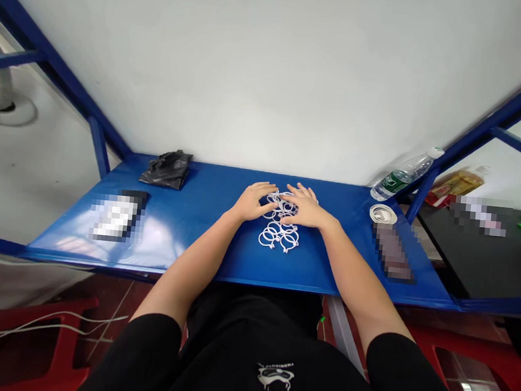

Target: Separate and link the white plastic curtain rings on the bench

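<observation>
A heap of thin white plastic rings (279, 233) with small tabs lies on the blue table (201, 239), many of them overlapping. My left hand (254, 201) rests at the left of the heap, fingers stretched out and thumb pointing toward the rings. Across from it, my right hand (304, 206) lies over the right part with its fingers spread, covering some rings. Neither hand grips anything that I can see. Several rings show between the hands and nearer to me.
A crumpled black plastic bag (168, 169) and a blurred flat item (119, 216) lie to the left. On the right are a water bottle (405, 174), a white coil (383, 214) and a blurred dark rectangular item (392, 251). Blue frame bars (102, 146) flank the table.
</observation>
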A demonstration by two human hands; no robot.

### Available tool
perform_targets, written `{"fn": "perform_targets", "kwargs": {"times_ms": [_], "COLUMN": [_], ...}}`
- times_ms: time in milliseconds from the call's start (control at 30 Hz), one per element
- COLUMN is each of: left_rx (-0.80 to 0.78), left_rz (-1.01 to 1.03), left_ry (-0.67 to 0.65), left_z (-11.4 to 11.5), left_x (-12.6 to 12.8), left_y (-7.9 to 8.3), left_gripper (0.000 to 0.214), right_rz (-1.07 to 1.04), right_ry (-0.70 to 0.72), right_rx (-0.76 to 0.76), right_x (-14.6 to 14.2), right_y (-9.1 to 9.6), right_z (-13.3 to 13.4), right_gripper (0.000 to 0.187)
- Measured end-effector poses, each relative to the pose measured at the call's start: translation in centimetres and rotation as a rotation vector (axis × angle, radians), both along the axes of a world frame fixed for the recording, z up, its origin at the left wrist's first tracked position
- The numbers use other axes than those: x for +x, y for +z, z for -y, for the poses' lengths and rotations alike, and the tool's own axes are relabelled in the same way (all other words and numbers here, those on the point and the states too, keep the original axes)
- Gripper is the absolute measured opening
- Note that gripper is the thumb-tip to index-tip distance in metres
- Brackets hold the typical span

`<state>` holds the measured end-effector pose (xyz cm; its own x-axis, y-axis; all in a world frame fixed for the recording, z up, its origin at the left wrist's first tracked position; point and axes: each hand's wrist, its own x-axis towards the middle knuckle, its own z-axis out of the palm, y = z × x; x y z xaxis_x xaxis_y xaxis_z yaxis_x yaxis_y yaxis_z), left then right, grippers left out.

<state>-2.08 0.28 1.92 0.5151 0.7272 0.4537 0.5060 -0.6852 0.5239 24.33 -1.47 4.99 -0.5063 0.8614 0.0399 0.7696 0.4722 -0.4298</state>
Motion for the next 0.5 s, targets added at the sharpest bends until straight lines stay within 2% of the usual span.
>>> {"fn": "perform_targets", "kwargs": {"times_ms": [100,167,233,367,500], "left_rx": [-0.104,-0.187,-0.244,-0.264,-0.221], "left_rz": [-0.157,-0.285,-0.385,-0.442,-0.399], "left_ry": [-0.061,-0.102,-0.140,-0.127,-0.067], "left_z": [0.5,1.0,1.4,1.7,1.6], "left_x": [0.2,0.7,1.3,1.9,1.9], "left_y": [0.5,0.6,0.6,0.1,-0.1], "left_gripper": [0.101,0.125,0.138,0.139,0.120], "right_rz": [0.105,0.125,0.131,0.147,0.135], "right_ry": [-0.024,-0.006,0.023,0.051,0.055], "right_rx": [-0.150,-0.217,-0.252,-0.265,-0.225], "right_x": [1.3,2.0,2.4,2.2,1.7], "right_y": [-0.2,-0.6,-1.0,-1.8,-2.4], "right_z": [-0.3,-0.5,-0.6,-0.7,-0.8], "right_gripper": [0.119,0.129,0.135,0.143,0.144]}}
